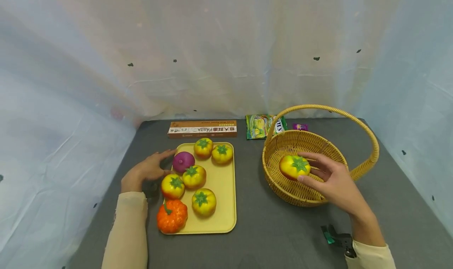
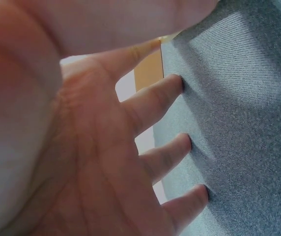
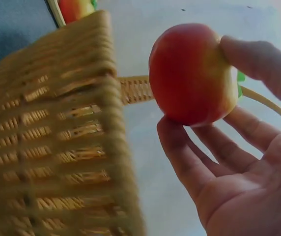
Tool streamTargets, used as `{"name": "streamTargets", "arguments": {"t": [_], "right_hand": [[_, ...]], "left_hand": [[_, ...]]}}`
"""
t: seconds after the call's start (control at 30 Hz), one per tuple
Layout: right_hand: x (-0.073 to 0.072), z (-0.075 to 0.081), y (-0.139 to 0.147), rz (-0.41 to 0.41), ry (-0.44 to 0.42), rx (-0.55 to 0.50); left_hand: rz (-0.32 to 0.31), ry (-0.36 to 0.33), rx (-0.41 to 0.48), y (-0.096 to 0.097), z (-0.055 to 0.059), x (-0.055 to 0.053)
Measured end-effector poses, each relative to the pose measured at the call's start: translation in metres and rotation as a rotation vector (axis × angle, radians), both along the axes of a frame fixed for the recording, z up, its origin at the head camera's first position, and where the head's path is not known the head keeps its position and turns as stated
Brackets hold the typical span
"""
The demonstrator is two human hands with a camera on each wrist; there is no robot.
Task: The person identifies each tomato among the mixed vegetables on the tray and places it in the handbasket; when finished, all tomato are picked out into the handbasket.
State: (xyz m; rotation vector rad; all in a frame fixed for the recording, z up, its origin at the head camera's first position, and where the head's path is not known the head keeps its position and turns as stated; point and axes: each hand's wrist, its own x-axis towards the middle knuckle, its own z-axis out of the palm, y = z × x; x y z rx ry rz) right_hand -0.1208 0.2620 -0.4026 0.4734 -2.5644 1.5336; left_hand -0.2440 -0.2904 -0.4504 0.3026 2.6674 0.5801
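My right hand (image 1: 334, 178) pinches a yellow-and-red tomato (image 1: 294, 167) with a green leafy top between thumb and fingers. It hangs over the opening of a wicker basket (image 1: 304, 200), and in the right wrist view the tomato (image 3: 192, 73) shows its red underside beside the woven rim. My left hand (image 1: 148, 168) lies at the left edge of a yellow tray (image 1: 223, 198), its fingers spread and the fingertips (image 2: 182, 142) down on the grey cloth. Close to that hand on the tray are a purple onion (image 1: 183, 161) and another tomato (image 1: 172, 186).
Several more tomatoes (image 1: 204, 202) and an orange pumpkin (image 1: 172, 216) occupy the tray. Behind it lies a pasta box (image 1: 202, 129); a green packet (image 1: 260, 126) and a small purple packet (image 1: 300, 126) are near the basket. The basket's tall handle (image 1: 323, 108) arches above it.
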Motion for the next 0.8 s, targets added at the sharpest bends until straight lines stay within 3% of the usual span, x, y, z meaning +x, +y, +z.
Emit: {"name": "streamTargets", "arguments": {"t": [0.23,0.37,0.5,0.63,0.8], "right_hand": [[-0.022,-0.015,-0.017,0.028,-0.029,0.032],[-0.031,-0.021,-0.021,0.03,-0.096,0.136],[-0.034,-0.029,-0.021,0.027,-0.142,0.246],[-0.035,-0.032,-0.02,0.032,-0.143,0.276],[-0.033,-0.026,-0.02,0.009,-0.143,0.305]], "left_hand": [[0.003,-0.005,0.0,0.0,-0.002,0.0],[0.015,-0.012,-0.004,0.002,-0.001,0.0],[0.019,-0.017,-0.007,0.002,0.002,0.0],[0.028,-0.025,-0.006,0.002,0.003,0.0],[0.032,-0.027,-0.004,0.001,0.001,0.001]]}}
